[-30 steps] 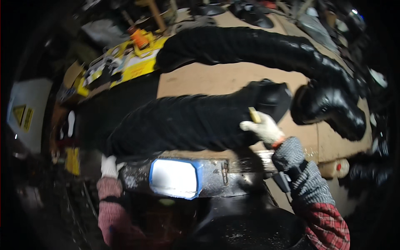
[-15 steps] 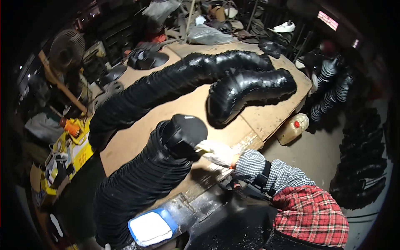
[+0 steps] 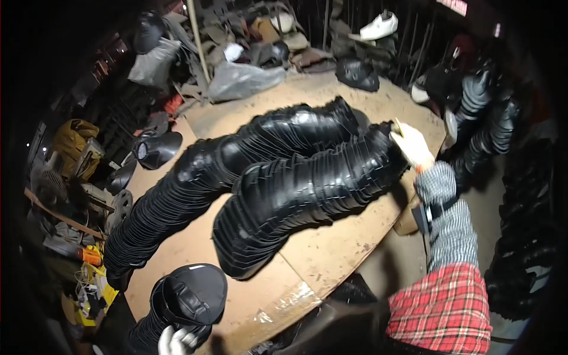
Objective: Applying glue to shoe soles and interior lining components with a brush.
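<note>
On a brown worktop [image 3: 331, 254] the gloved right hand [image 3: 411, 145] presses the far end of a long nested black stack [image 3: 307, 189], grip apparently closed on a small tool; the left hand [image 3: 176, 341], fingers curled, steadies a shorter stack [image 3: 183, 299], likely mid-tidying.

The scene is dimly lit overall. The brown table top [image 3: 331, 254] at centre is the best-lit area, with light falling from above. Soft highlights are seen along the ribs of the black stacks [image 3: 307, 183]; no hard glare is noted. A pale glove [image 3: 411, 145] at 2 o'clock is rendered bright, nearly washed out. Shadows are cast beneath the stacks toward 6 o'clock. Heavy vignetting blackens the rim from 7 to 11 o'clock and at 3 o'clock. Straight edges are bent by fisheye distortion. Slight blur is observed at 6 o'clock; clutter at 12 o'clock is grainy.
</note>
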Action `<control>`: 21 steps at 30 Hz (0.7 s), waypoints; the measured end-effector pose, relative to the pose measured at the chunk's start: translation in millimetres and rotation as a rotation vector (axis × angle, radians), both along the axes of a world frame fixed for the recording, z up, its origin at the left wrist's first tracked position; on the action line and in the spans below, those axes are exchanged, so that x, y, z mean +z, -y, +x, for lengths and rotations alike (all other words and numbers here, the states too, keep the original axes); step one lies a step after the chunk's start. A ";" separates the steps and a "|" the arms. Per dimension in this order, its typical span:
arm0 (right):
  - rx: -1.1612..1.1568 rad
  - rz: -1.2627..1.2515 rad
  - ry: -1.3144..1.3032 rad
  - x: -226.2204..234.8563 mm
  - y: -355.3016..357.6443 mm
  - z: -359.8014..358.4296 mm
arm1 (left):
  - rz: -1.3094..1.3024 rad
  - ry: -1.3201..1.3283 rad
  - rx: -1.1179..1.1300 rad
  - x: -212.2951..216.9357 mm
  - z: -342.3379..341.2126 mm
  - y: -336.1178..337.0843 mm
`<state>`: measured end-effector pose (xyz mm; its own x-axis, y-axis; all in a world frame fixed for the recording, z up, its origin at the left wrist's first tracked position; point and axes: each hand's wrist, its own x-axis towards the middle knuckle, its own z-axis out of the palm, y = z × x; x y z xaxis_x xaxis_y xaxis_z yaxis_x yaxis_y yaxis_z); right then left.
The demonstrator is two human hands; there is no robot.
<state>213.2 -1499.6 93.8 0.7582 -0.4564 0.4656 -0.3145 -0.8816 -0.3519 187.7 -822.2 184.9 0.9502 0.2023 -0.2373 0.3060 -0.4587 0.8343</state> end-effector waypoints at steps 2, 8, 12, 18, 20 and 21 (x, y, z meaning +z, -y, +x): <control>0.037 0.059 -0.111 14.8 45.4 43.8 | 0.066 0.106 -0.116 -21.8 11.9 71.8; 0.149 0.283 -0.523 16.1 142.6 169.4 | 0.423 0.332 -0.523 -40.4 83.0 210.0; 0.191 0.414 -0.672 17.7 138.3 232.5 | 0.465 0.550 -0.629 -28.1 134.4 306.6; 0.232 0.768 -0.759 12.5 137.3 255.6 | 0.690 0.891 -1.029 -24.7 212.0 459.8; 0.328 0.846 -0.764 -26.3 161.7 267.2 | 0.741 0.809 -1.127 -24.5 232.0 509.0; 0.326 0.861 -0.779 -37.5 164.1 268.4 | 0.775 0.822 -1.165 -37.6 246.0 526.8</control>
